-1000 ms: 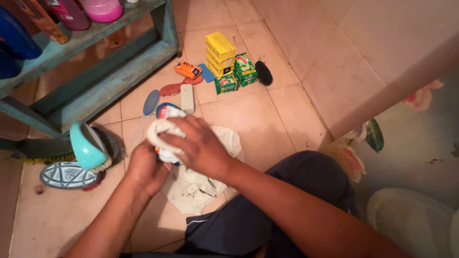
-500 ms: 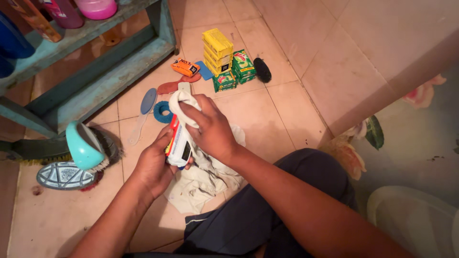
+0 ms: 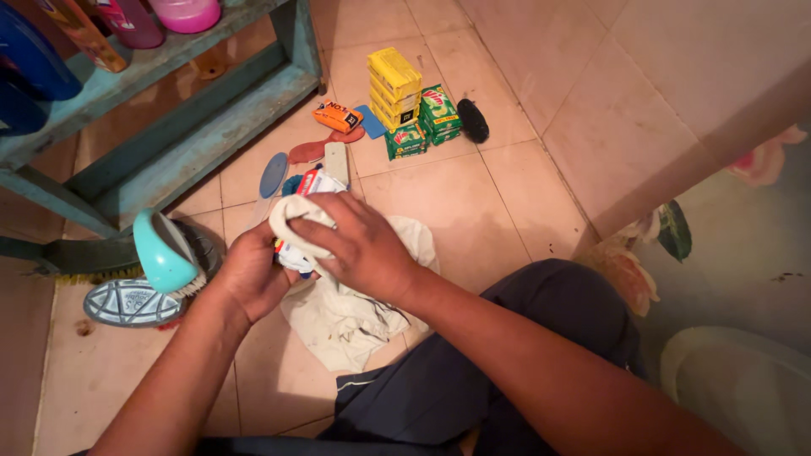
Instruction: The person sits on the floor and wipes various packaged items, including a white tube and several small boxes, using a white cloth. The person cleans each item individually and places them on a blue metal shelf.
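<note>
1. A teal cup [image 3: 162, 252] is lying on its side over a brush [image 3: 198, 253] at the left of the frame, beside the blue-green shelf [image 3: 169, 127].
2. The left hand [image 3: 252, 272] is grasping a white tube [image 3: 306, 221] just left of centre.
3. The right hand [image 3: 361, 252] is clenching a white cloth [image 3: 342, 317] over the tube; the rest of the cloth is trailing onto the tiled floor [image 3: 456, 203].
4. Yellow soap bars [image 3: 394, 84] and green soap packs [image 3: 422, 122] are sitting stacked at upper centre.

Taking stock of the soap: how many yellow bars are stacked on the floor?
4 yellow bars, stacked in one pile on the tiles beside the green packs, near the wall. Others could be hidden behind.
</note>
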